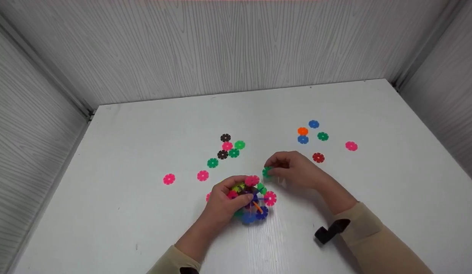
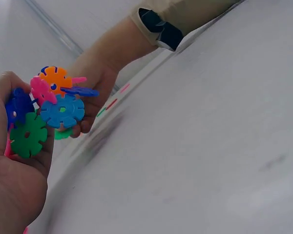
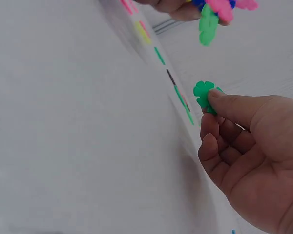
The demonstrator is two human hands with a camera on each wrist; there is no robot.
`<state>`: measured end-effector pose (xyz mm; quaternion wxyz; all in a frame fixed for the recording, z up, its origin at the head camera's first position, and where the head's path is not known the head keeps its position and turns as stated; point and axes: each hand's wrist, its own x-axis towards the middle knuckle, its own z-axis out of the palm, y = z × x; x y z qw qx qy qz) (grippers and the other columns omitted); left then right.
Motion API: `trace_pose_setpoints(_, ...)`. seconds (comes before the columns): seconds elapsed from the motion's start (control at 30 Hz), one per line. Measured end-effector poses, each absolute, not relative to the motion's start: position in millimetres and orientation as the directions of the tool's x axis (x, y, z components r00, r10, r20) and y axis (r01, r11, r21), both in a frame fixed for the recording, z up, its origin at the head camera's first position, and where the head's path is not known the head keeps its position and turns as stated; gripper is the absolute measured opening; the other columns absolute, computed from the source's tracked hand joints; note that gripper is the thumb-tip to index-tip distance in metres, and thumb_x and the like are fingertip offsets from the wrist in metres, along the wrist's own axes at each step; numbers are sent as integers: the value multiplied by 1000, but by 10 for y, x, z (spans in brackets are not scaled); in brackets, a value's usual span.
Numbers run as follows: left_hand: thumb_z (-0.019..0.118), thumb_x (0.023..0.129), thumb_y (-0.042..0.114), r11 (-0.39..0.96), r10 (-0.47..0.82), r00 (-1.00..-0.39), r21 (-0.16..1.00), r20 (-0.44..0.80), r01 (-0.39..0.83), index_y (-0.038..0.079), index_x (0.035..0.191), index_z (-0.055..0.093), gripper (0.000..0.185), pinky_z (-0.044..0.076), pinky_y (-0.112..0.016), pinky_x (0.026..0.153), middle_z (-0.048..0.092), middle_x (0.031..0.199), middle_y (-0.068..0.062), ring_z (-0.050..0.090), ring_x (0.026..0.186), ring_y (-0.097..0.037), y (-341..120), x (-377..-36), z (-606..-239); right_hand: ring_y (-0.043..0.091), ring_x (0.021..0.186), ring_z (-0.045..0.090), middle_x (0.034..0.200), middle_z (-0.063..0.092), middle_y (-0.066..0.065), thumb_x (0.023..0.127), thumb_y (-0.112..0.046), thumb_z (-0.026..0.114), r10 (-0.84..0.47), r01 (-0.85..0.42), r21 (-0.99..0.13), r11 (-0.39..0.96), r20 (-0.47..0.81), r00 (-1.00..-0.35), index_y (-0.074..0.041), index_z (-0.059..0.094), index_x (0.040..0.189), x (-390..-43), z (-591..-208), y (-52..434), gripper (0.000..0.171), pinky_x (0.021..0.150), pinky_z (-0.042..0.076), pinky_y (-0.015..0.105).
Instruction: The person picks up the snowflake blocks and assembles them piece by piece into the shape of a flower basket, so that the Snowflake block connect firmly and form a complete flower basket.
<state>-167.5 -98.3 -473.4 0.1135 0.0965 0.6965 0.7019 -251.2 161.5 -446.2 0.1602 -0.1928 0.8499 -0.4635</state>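
My left hand grips a cluster of interlocked plastic snowflake discs in pink, blue, green, orange and other colours. In the left wrist view, a light blue disc and a green disc face the camera from that cluster. Just to the right, my right hand pinches a single green notched disc between thumb and fingers. That green disc is apart from the cluster, near its upper right side. Part of the cluster is hidden behind the left hand's fingers.
Loose discs lie flat on the white table. Black, pink and green ones group around a dark green disc; a pink disc lies far left. Behind the right hand are an orange disc, a red disc and several others.
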Motion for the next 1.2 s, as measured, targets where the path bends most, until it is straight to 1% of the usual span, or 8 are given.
trace_pose_setpoints(0.17,85,88,14,-10,193,-980,999,-45,-48,18,133,64,50,55,-37,105,62,138,-4,51,139,-25,-994,-1670,-4732,30,95,70,101,74,6,102,-28,74,-491,-166,-917,364,-38,-870,-18,75,114,-2409,-4292,1667,15,85,61,38)
trace_pose_setpoints(0.3,87,88,17,-7,115,-992,998,-56,-58,16,134,57,54,54,-38,107,60,139,-4,49,141,-25,-984,-1663,-4722,29,91,74,99,76,6,102,-25,74,-517,-193,-934,302,10,-856,-15,73,113,-2327,-4211,1626,15,83,63,36)
trace_pose_setpoints(0.5,88,89,24,17,96,-994,999,-51,-50,13,133,52,58,53,-40,109,61,137,-7,51,139,-26,-974,-1666,-4708,22,88,76,95,77,2,103,-19,73,-494,-276,-913,301,98,-864,-12,74,111,-2219,-4217,1456,11,81,63,33)
trace_pose_setpoints(0.77,88,90,28,5,98,-994,999,-50,-50,12,129,51,56,54,-38,107,62,133,-9,56,134,-27,-956,-1687,-4706,19,88,76,96,78,0,101,-14,74,-439,-289,-905,312,132,-889,-12,75,110,-2147,-4251,1359,9,82,63,30)
trace_pose_setpoints(0.9,87,91,27,29,76,-996,998,-50,-48,13,126,52,51,54,-36,107,64,130,-8,59,131,-26,-956,-1692,-4707,16,90,76,98,78,-1,101,-16,75,-443,-290,-899,327,125,-888,-13,76,110,-2141,-4249,1352,10,84,63,31)
trace_pose_setpoints(1.07,84,93,21,5,83,-996,1000,-17,-17,12,130,62,45,53,-36,108,65,130,-7,57,131,-25,-961,-1694,-4709,19,82,74,97,77,0,101,-15,75,-466,-319,-902,290,158,-871,-11,77,113,-2142,-4230,1345,13,80,64,35)
trace_pose_setpoints(1.13,83,93,21,0,95,-995,1000,-11,-11,13,130,66,42,53,-37,108,66,130,-7,56,131,-26,-965,-1689,-4713,20,81,74,98,77,1,101,-13,74,-471,-341,-901,268,187,-862,-10,78,117,-2142,-4223,1338,16,80,64,34)
trace_pose_setpoints(1.2,83,94,22,8,105,-994,1000,-12,-11,13,129,69,38,53,-37,108,67,129,-6,57,131,-25,-970,-1682,-4719,19,85,74,103,77,1,102,-10,72,-477,-370,-892,259,215,-852,-10,78,121,-2140,-4218,1326,20,83,63,31)
